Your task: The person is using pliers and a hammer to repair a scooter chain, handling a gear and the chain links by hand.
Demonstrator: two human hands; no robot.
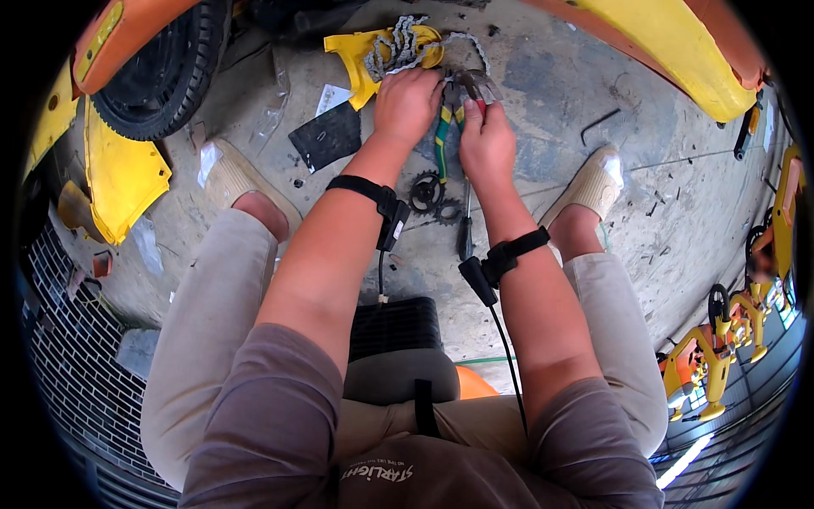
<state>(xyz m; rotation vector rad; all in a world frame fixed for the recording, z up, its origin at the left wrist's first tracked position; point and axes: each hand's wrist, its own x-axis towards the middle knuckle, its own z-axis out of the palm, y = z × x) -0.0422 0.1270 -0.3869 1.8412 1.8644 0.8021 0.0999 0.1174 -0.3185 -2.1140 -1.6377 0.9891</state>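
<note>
A silver bicycle-type chain [398, 49] lies heaped on a yellow plastic cover [345, 47], one loop curving out to the right. My left hand [409, 106] is closed at the chain's near side, its fingertips pinching what looks like the chain's end; they partly hide it. In my right hand [489, 144] is a red-handled tool [479, 86] with a broad metal head, held close beside the left fingertips. I cannot make out its exact kind. Pliers with green and yellow handles [442, 140] lie between my hands, jaws toward the chain.
Two toothed sprockets [426, 192] and a screwdriver [466, 233] lie between my forearms. A black flat sheet [326, 137] is left of my left hand. On the right lies a hex key [600, 125]. A black tyre [161, 76] and yellow panels [123, 178] stand at left.
</note>
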